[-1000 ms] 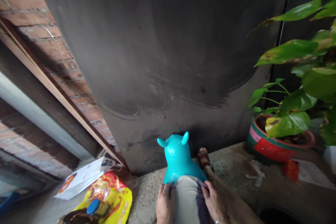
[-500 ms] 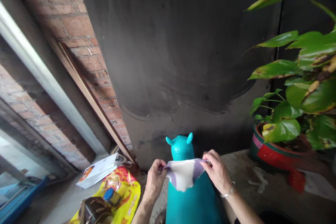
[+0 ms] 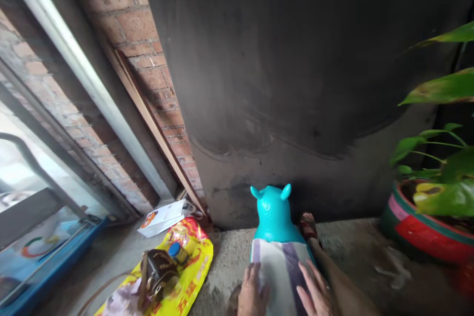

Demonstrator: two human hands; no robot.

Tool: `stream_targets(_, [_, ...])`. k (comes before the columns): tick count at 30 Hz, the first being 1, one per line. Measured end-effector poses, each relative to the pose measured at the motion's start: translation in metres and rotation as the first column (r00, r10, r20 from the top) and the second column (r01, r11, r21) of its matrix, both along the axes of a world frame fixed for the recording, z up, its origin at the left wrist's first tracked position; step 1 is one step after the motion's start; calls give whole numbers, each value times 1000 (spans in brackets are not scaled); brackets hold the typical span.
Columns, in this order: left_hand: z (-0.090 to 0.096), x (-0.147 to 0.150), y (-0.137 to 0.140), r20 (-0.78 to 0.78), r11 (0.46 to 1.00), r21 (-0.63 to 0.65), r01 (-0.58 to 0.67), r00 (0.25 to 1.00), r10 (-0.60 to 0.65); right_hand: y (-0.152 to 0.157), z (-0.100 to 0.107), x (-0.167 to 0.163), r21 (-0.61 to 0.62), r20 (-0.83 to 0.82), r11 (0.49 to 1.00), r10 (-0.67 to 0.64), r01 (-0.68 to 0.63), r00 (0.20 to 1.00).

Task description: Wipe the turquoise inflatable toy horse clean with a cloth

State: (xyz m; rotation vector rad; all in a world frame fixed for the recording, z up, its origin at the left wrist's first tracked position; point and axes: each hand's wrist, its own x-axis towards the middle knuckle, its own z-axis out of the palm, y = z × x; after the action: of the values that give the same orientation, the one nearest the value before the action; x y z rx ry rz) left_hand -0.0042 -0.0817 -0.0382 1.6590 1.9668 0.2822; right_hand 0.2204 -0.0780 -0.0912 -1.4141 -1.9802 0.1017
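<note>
Both hands lie flat, fingers spread, on a white-and-purple striped cloth [image 3: 282, 269]. The left hand [image 3: 253, 294] and right hand [image 3: 314, 296] press it onto a turquoise inflatable animal toy [image 3: 274, 210], gripping nothing.

Home doorstep: brick wall [image 3: 148, 54], potted plant [image 3: 437, 192]

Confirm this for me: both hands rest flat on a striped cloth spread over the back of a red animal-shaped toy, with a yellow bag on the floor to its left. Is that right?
Not quite. The toy is turquoise, not red, as the head view shows. The rest holds: the left hand and right hand lie flat on the striped cloth over its back, and the yellow bag is on the floor to its left.
</note>
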Motion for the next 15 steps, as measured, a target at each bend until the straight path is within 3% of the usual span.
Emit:
stream_targets(4, [-33,31,13,-97,996,2,-87,992,86,34,1,-39,-164,25,984,-73,76,997])
stream_targets(6, [-39,36,24,-153,991,-40,-128,981,121,50,-2,-51,-209,41,974,-78,85,996])
stream_targets(12, [-9,33,66,-151,990,-122,-74,987,55,76,-3,-62,-306,129,948,-48,86,990])
stream_targets(15, [-2,35,61,-153,989,-134,-54,988,33,65,6,-61,-363,136,919,-115,157,984])
